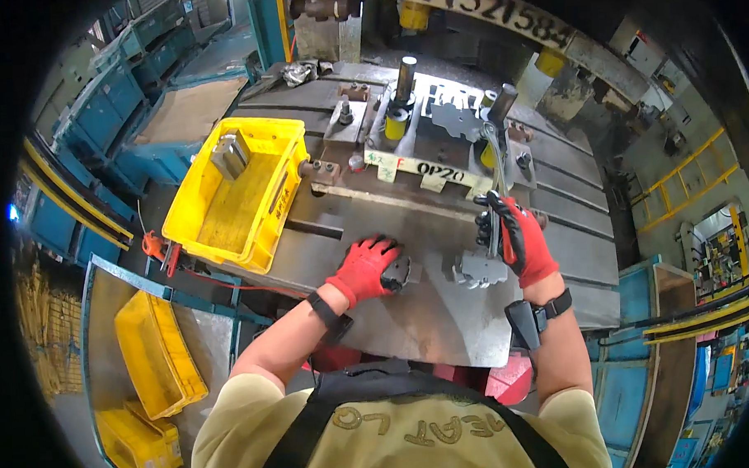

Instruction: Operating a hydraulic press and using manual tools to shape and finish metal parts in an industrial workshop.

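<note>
Metal tongs (499,168) are gripped by the gloved right hand (516,239) at a press die (405,164).
Right fingers are curled around the handles; beyond them, by the tips, a notched sheet-metal blank (455,121) lies on the die. Beside the left hand's (366,266) slightly parted fingers is a dark metal plate (400,272); whether it is pinched cannot be told. The blank is judged stiff, slippery, sharp-edged, best taken by its rim.

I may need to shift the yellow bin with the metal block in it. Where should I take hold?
Probably by the rim at both short ends of the yellow bin, coming from above: its open top faces up with that lip bare, while a metal fixture crowds its right long side. The metal block sits toward the far end.
</note>
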The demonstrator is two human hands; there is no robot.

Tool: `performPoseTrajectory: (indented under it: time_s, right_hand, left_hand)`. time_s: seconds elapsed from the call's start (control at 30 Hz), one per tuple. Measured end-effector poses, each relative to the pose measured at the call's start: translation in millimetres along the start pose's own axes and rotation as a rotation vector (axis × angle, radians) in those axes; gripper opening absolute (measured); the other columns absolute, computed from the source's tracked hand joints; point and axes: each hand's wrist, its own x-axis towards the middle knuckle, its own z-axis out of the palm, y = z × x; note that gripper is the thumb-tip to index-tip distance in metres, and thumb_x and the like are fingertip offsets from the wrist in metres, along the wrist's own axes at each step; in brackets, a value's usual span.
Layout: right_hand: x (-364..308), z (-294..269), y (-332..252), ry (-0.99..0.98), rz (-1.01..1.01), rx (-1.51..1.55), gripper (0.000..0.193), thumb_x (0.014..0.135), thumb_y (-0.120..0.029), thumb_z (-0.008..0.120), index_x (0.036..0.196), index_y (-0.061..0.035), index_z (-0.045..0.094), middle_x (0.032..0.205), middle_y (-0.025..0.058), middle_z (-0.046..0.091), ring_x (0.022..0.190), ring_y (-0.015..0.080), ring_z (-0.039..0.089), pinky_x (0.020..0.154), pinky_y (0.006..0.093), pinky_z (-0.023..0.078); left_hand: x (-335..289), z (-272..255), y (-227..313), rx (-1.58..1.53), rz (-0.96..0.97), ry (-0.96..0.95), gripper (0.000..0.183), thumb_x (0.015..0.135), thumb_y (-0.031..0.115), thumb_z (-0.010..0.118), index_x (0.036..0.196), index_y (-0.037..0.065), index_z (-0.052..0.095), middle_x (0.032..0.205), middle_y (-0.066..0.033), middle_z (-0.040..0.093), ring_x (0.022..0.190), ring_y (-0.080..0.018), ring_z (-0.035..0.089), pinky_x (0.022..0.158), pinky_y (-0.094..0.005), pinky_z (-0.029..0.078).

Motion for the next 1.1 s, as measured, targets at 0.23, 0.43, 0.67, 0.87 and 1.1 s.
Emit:
performPoseTrajectory:
  time_s: [0.23, 0.43, 0.67, 0.87, 1.1]
  right_hand:
    - [78, -7, -36, -0.055, -0.215, -0.29, 0.028, 0.076, -0.034, 0.045, 0.065, -0.0087, 0.05, 0.045, -0.0008, 0.04, 0.038, 0.0088, 0.039, 0.034, 0.0202, 0.028]
    - [107, -2, -35, -0.032, -0.128, -0.416, 0.021, 0.08, -0.027, 0.038, 0.071, -0.0105, 0.047, 0.048, -0.0029, 0.039, 0.037, 0.0063, 0.034, 0.036, 0.0195, 0.026]
    - [133, -40, -27, -0.031, -0.131, -0.355, 0.021, 0.08, -0.027, 0.039, 0.073, -0.0101, 0.049, 0.056, -0.0008, 0.044, 0.044, 0.0077, 0.04, 0.039, 0.0206, 0.031]
    - [112, 7, -21, 0.079, -0.163, -0.431, 0.037, 0.073, -0.041, 0.044, 0.068, -0.0057, 0.051, 0.046, 0.0036, 0.04, 0.035, 0.014, 0.037, 0.034, 0.0251, 0.028]
    - [109, 8, -35, 0.232, -0.181, -0.569, 0.034, 0.073, -0.035, 0.048, 0.067, -0.0023, 0.049, 0.047, 0.0056, 0.042, 0.037, 0.0161, 0.042, 0.034, 0.0275, 0.031]
  left_hand:
    - [-29, -11, -7, -0.324, -0.215, 0.276, 0.059, 0.055, 0.021, 0.064, 0.106, 0.007, 0.04, 0.106, -0.0131, 0.041, 0.099, -0.0272, 0.038, 0.083, -0.0338, 0.031]
    - [-119, -20, -46, -1.165, -0.695, 0.157, 0.025, 0.071, 0.014, 0.052, 0.092, 0.002, 0.049, 0.084, -0.0051, 0.053, 0.075, -0.0112, 0.049, 0.068, -0.0223, 0.039]
    - [-184, -21, -52, -0.995, -1.088, -0.129, 0.021, 0.071, 0.02, 0.051, 0.083, 0.003, 0.054, 0.073, -0.004, 0.055, 0.066, -0.0118, 0.051, 0.059, -0.0233, 0.04]
    - [-219, 39, -74, -0.63, -1.133, -0.238, 0.037, 0.063, 0.035, 0.056, 0.082, 0.003, 0.054, 0.075, -0.0121, 0.056, 0.072, -0.0252, 0.054, 0.063, -0.0316, 0.041]
    - [-205, 57, -52, -0.401, -0.979, -0.125, 0.032, 0.065, 0.032, 0.048, 0.084, 0.006, 0.053, 0.082, -0.0193, 0.052, 0.08, -0.0325, 0.049, 0.067, -0.0373, 0.039]
